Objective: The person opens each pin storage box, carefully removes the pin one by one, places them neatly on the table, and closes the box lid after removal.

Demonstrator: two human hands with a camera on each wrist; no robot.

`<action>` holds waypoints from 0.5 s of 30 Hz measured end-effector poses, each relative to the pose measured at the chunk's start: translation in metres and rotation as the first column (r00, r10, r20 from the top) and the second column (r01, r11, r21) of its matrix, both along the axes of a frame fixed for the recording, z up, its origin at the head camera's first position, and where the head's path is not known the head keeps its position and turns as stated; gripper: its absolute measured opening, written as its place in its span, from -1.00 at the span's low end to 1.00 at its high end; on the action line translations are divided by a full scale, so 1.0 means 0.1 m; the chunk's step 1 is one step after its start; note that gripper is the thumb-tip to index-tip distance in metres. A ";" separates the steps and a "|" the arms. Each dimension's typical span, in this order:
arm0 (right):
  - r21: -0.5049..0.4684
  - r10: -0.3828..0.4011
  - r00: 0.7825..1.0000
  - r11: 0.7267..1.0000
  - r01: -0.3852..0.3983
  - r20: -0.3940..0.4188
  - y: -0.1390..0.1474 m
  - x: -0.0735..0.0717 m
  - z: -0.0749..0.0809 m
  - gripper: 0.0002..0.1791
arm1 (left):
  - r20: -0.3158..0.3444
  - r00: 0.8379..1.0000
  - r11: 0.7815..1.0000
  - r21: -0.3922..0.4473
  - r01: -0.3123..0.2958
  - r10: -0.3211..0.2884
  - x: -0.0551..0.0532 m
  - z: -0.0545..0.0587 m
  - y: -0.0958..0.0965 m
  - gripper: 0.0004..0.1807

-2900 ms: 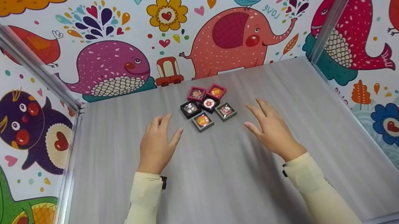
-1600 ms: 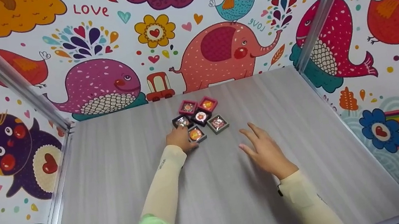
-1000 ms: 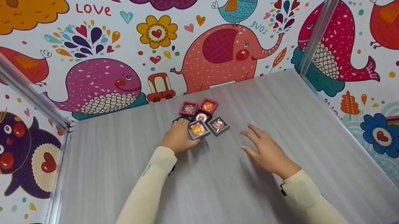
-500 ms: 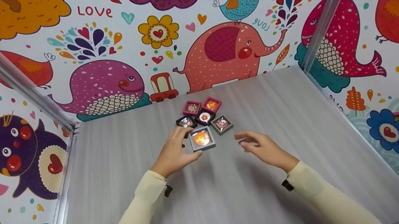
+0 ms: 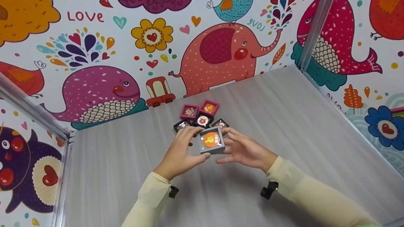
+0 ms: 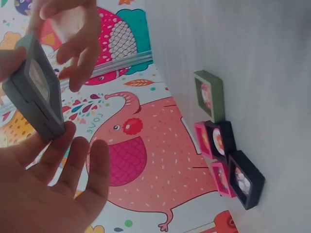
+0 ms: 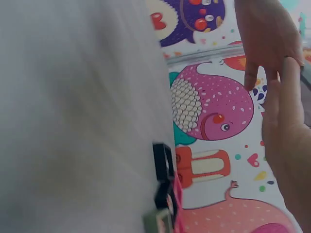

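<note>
My left hand [image 5: 181, 154] pinches a small grey square display box [image 5: 211, 141] between thumb and fingers, raised over the grey table. A clear window in the box shows a round orange and yellow piece. My right hand [image 5: 247, 149] is at the box's right side with fingers fairly straight, fingertips right at its edge. In the left wrist view, the box [image 6: 36, 90] is seen edge-on, with the right hand's fingers [image 6: 83, 53] beside it. Only a grey sliver of the box [image 7: 306, 77] shows in the right wrist view, at the right border.
Behind the hands several similar boxes lie together on the table [image 5: 127, 199]: two pink boxes [image 5: 189, 111], two black boxes [image 5: 203, 120] and an olive-green box [image 6: 210, 95], partly covered by the held box in the head view. Cartoon-printed walls [image 5: 103, 91] surround the table.
My left hand reached to the cluster, took the grey box from its front and lifted it towards me. My right hand has moved left to the box's side. The head view has shifted slightly.
</note>
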State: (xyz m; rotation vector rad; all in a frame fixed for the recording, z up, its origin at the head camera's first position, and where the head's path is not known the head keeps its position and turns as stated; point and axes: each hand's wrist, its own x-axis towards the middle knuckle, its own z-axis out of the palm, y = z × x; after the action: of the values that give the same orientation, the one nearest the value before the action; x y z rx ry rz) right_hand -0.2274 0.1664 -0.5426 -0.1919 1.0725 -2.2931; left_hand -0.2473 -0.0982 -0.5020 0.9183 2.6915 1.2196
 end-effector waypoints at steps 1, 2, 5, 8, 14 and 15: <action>-0.027 -0.009 1.000 1.000 0.009 0.025 -0.03 0.00 -0.03 -0.54 | 0.004 1.000 1.000 0.004 0.004 -0.004 -0.01 0.00 0.01 -0.15; -0.060 -0.017 0.998 0.998 0.021 0.055 -0.06 0.00 -0.06 -0.46 | 0.007 1.000 1.000 0.005 0.008 -0.008 -0.01 0.01 0.02 -0.16; -0.167 -0.024 0.991 0.985 0.046 0.128 -0.19 0.00 -0.14 -0.15 | 0.011 1.000 1.000 -0.005 0.016 -0.016 -0.01 0.01 0.00 -0.16; -0.254 -0.035 0.985 0.964 0.078 0.169 -0.30 -0.01 -0.19 -0.02 | 0.000 1.000 1.000 -0.016 0.013 -0.013 0.00 0.01 -0.03 -0.16; -0.288 -0.092 0.989 0.950 0.122 0.116 -0.35 -0.07 -0.19 -0.12 | -0.074 0.996 0.999 -0.010 0.046 -0.046 -0.05 0.06 0.14 -0.06; -0.292 -0.094 0.990 0.949 0.120 0.101 -0.35 -0.08 -0.19 -0.14 | -0.094 0.994 0.999 -0.014 0.048 -0.049 -0.06 0.07 0.18 -0.07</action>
State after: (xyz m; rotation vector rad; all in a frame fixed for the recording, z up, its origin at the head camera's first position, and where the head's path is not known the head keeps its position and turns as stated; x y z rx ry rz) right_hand -0.2358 0.1316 -0.5618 -0.1543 0.7050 -2.5301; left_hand -0.2536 -0.0805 -0.4954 1.0599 2.7270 1.1781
